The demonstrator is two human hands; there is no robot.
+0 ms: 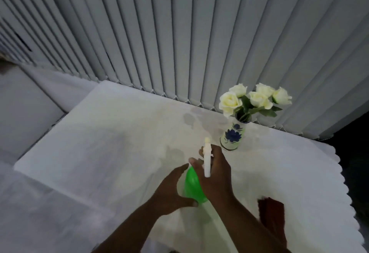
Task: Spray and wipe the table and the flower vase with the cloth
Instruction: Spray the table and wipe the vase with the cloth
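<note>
A green spray bottle point(192, 186) with a white trigger head is held above the middle of the white table point(111, 139). My right hand point(214, 173) grips its neck and trigger, nozzle pointing away from me. My left hand point(171, 190) cups the green body from the left. A white vase point(232, 136) with blue flower print and cream roses stands upright just beyond the nozzle, to the right. A dark red cloth point(271, 211) lies on the table at the near right, partly behind my right forearm.
Grey vertical blinds point(179, 33) hang right behind the table's far edge. Damp patches point(191, 118) mark the tabletop left of the vase. A scalloped white cover edge point(343, 189) runs down the right side. A lower pale surface point(30, 203) lies at the left.
</note>
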